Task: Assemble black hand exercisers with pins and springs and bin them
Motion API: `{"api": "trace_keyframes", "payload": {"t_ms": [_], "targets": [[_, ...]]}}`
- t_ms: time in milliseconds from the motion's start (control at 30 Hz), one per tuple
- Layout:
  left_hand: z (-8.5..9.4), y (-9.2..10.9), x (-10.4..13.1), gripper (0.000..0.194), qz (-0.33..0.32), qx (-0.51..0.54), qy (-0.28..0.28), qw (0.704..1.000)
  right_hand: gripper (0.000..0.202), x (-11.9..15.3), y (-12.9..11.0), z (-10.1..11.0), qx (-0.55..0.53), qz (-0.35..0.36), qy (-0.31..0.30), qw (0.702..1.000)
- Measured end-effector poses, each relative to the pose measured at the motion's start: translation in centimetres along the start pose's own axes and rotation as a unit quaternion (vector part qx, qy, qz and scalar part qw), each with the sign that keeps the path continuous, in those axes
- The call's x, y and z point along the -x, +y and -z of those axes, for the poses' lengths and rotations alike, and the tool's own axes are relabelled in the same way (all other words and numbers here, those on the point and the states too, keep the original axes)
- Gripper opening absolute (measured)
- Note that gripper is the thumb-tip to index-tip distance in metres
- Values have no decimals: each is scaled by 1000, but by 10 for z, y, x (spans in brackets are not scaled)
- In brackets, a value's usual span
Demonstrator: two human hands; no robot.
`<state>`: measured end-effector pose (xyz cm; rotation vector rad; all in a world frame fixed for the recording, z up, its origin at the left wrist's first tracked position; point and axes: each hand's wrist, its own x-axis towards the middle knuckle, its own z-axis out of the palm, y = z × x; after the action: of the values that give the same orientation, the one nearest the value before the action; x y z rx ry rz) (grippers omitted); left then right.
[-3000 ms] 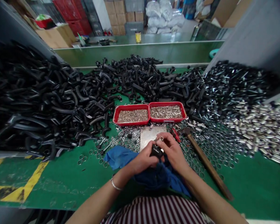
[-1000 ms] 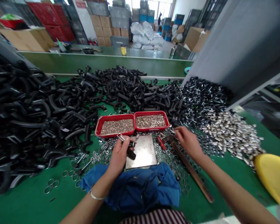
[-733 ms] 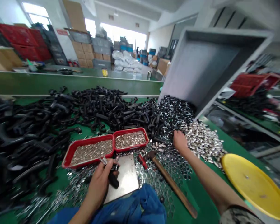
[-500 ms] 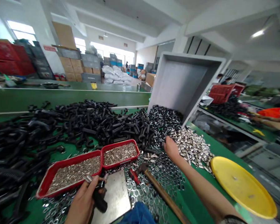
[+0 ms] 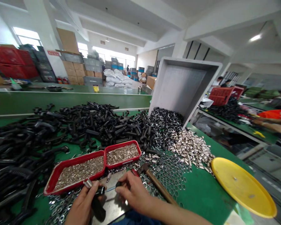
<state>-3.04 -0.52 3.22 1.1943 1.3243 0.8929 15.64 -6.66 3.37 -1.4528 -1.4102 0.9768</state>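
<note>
My left hand (image 5: 79, 206) is closed around a black curved plastic handle (image 5: 98, 211), whose collared end points up and right. A coil spring (image 5: 87, 183) sits at the left fingertips. My right hand (image 5: 138, 195) pinches a black-headed screw (image 5: 110, 188), its thin metal shank reaching toward the handle's end; whether the shank is inside is too small to tell. Both hands are over a flat metal plate (image 5: 115, 201). Another spring (image 5: 109, 176) lies at the plate's far edge. A hammer (image 5: 159, 184) with a wooden grip lies right of my right hand.
Two red trays (image 5: 49, 184) hold small metal pins. Behind are heaped black handles (image 5: 84, 125). A tipped grey bin (image 5: 178, 84) spills black-headed screws (image 5: 165, 125); silver cylindrical parts (image 5: 193, 148), metal rings (image 5: 168, 165) and a yellow round tray (image 5: 245, 190) lie right. Co-workers sit at another table.
My right hand has moved from the screw heap back to the left and nearer me, bringing a black-headed screw to the handle. My left hand stays nearly in place with the handle.
</note>
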Motion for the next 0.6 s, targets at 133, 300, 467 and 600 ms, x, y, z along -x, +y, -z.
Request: {"api": "trace_keyframes", "payload": {"t_ms": [133,300,467,600], "targets": [[6,-10,-2,46,25,16,-46,999,22,5,0,-2,23,22,-9,999],[-5,-10,2,47,43,49,-58,996,22,11,2,-7,138,76,-21,987],[-12,-10,4,43,91,122,-56,987,22,8,3,-10,175,141,6,974],[-4,-12,2,39,60,73,-34,995,27,-4,1,-4,277,250,-107,922]]}}
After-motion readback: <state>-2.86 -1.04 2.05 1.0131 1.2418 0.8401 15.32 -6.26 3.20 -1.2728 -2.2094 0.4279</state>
